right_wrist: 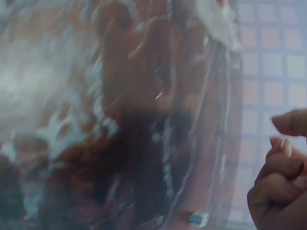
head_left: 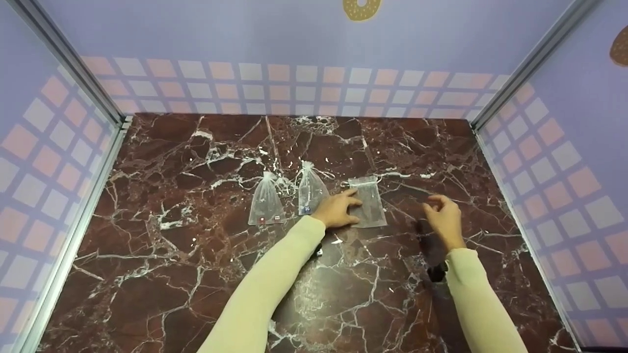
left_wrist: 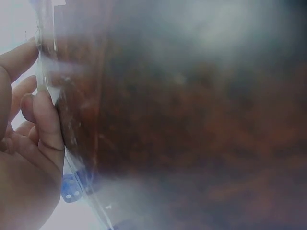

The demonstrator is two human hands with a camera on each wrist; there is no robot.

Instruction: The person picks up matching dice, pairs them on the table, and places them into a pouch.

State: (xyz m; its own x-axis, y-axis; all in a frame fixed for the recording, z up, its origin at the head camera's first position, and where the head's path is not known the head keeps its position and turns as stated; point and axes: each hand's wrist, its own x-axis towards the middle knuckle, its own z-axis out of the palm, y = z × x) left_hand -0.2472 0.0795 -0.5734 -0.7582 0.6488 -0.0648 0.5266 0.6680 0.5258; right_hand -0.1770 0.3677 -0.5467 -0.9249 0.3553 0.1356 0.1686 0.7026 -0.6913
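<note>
My left hand (head_left: 336, 211) rests at the left edge of a flat white sheer drawstring pouch (head_left: 370, 206), fingers reaching over it. In the left wrist view that hand (left_wrist: 33, 129) has its fingertips against the tabletop side, with a blue die (left_wrist: 72, 187) beyond it. Further left lie two drawn-up pouches: one (head_left: 267, 201) with red dice (head_left: 262, 220) at its bottom, the other (head_left: 309, 189) with a blue die (head_left: 307, 209). My right hand (head_left: 444, 215) hovers right of the flat pouch, fingers loosely bent, thumb and forefinger apart, nothing visible between them.
Beneath everything is a dark red marbled tabletop (head_left: 147, 284). Checked panels (head_left: 314, 88) enclose its back and sides. A small white cube (head_left: 320, 252) lies beside the left sleeve. In the right wrist view, a white die (right_wrist: 198, 219) shows low down.
</note>
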